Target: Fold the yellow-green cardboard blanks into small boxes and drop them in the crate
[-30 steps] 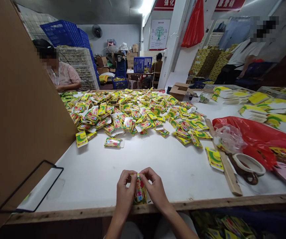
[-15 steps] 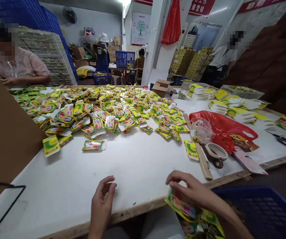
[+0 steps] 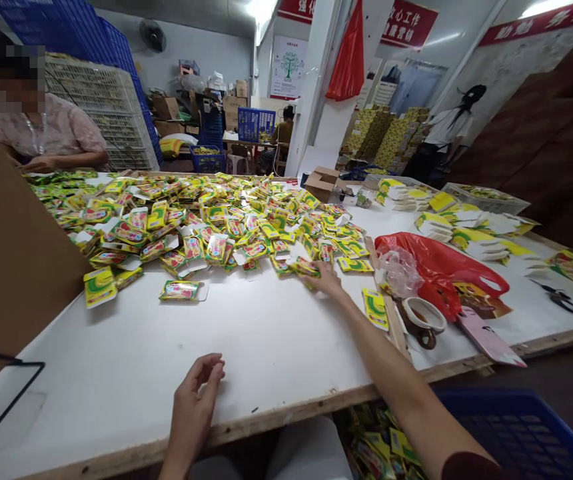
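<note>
A big heap of small yellow-green packets (image 3: pixel 216 220) covers the far half of the white table (image 3: pixel 246 340). My right hand (image 3: pixel 325 279) reaches out to the near edge of the heap, its fingers on a packet (image 3: pixel 304 268). My left hand (image 3: pixel 194 407) rests near the table's front edge, fingers loosely curled and apart, holding nothing. One packet (image 3: pixel 180 290) lies by itself in front of the heap.
A brown cardboard sheet (image 3: pixel 11 267) stands at the left. A red plastic bag (image 3: pixel 441 263), a tape roll (image 3: pixel 421 317) and a wooden stick (image 3: pixel 391 313) lie to the right, scissors (image 3: pixel 559 295) farther right. A blue crate (image 3: pixel 511 433) with packets sits below. Another person (image 3: pixel 41 133) works at the far left.
My right hand left the packets in the crate below the table edge and stretched forward to the heap. The left hand has stayed near the front edge.
</note>
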Demonstrator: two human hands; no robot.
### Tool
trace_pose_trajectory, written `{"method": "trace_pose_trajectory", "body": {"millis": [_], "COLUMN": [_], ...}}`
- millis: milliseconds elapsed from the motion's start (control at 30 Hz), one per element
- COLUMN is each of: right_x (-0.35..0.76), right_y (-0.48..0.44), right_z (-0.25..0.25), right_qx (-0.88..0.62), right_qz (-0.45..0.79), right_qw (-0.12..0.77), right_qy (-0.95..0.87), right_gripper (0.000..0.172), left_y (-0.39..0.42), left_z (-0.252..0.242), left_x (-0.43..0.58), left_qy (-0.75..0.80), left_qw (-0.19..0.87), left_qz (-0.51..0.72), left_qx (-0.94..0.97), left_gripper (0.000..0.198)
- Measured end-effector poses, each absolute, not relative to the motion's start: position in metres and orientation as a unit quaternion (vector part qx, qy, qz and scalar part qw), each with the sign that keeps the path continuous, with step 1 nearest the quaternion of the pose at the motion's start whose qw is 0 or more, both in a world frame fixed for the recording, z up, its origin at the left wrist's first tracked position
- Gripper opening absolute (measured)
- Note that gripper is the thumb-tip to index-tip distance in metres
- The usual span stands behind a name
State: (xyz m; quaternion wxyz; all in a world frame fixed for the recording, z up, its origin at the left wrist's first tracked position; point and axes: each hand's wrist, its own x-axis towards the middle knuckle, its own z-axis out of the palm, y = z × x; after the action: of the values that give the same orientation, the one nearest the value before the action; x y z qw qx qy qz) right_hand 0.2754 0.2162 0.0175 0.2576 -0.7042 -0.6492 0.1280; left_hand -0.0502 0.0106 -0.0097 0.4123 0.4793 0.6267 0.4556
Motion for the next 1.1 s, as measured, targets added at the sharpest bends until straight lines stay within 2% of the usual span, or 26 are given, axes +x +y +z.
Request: {"method": "trace_pose_trajectory", "body": {"millis": [133, 200, 300, 400, 500, 633, 733, 867, 1000, 1100], "right_x": [0.211, 0.189, 0.175, 0.168, 0.146, 0.104, 0.092, 0.106, 0.125, 0.130], "right_y": [0.180, 0.162, 0.143, 0.120, 0.081, 0.030, 0.014, 0.016, 0.021, 0.024], "right_z": [-0.006, -0.011, -0.007, 0.009, 0.020, 0.013, 0.000, -0.007, -0.005, -0.002], "right_qx": [-0.651, -0.625, -0.569, -0.517, -0.470, -0.405, -0.389, -0.389, -0.427, -0.460], "right_qz": [0.162, 0.174, 0.207, 0.285, 0.416, 0.555, 0.582, 0.563, 0.509, 0.451], "right_qw": [0.217, 0.229, 0.347, 0.516, 0.581, 0.541, 0.522, 0.516, 0.459, 0.418], "right_qy": [-0.709, -0.726, -0.716, -0.620, -0.518, -0.485, -0.488, -0.515, -0.590, -0.641], "right_gripper": [0.054, 0.058, 0.068, 0.062, 0.059, 0.056, 0.048, 0.034, 0.015, 0.018], "left_y": [0.013, 0.013, 0.013, 0.010, 0.007, 0.002, -0.001, -0.003, -0.002, -0.002], "left_z": [-0.006, -0.005, -0.007, -0.009, -0.007, -0.002, 0.000, 0.000, 0.001, 0.004], "left_x": [-0.047, -0.046, -0.047, -0.049, -0.047, -0.041, -0.040, -0.042, -0.043, -0.043], "left_qy": [0.613, 0.606, 0.603, 0.605, 0.579, 0.515, 0.499, 0.497, 0.487, 0.487], "left_qw": [0.430, 0.439, 0.435, 0.423, 0.422, 0.462, 0.489, 0.492, 0.508, 0.510], "left_qz": [0.461, 0.463, 0.467, 0.471, 0.480, 0.477, 0.466, 0.470, 0.448, 0.446], "left_qx": [0.477, 0.475, 0.478, 0.484, 0.507, 0.542, 0.544, 0.540, 0.551, 0.552], "left_gripper": [0.035, 0.034, 0.032, 0.031, 0.033, 0.045, 0.042, 0.042, 0.039, 0.030]}}
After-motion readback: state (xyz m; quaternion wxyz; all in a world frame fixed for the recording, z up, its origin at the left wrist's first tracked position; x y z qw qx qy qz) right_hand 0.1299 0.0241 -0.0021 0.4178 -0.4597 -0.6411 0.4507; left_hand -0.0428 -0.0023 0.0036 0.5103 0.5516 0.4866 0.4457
